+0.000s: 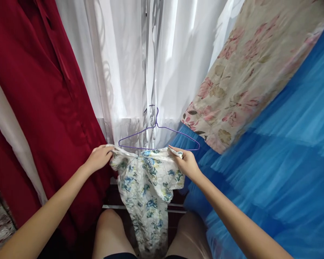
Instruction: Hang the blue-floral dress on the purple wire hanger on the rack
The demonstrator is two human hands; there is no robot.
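Observation:
A white garment with blue and yellow flowers (pixel 148 201) is stretched between my two hands and hangs down between my knees. My left hand (pixel 99 158) pinches its top edge at the left end. At the right end, the fingers of my right hand (pixel 184 160) are closed on the same edge. Just behind that edge hangs an unfilled purple wire hanger (pixel 136 134), its hook up against the metal rail. Whether the garment touches the hanger's lower bar, I cannot tell.
A dark red garment (pixel 56 108) hangs on the left. On the right are a beige cloth with pink flowers (pixel 232 86) and a blue layered tulle skirt (pixel 280 154). White curtains (pixel 124 61) fall behind the metal rail (pixel 151 54). A low metal bar (pixel 113 207) crosses near my knees.

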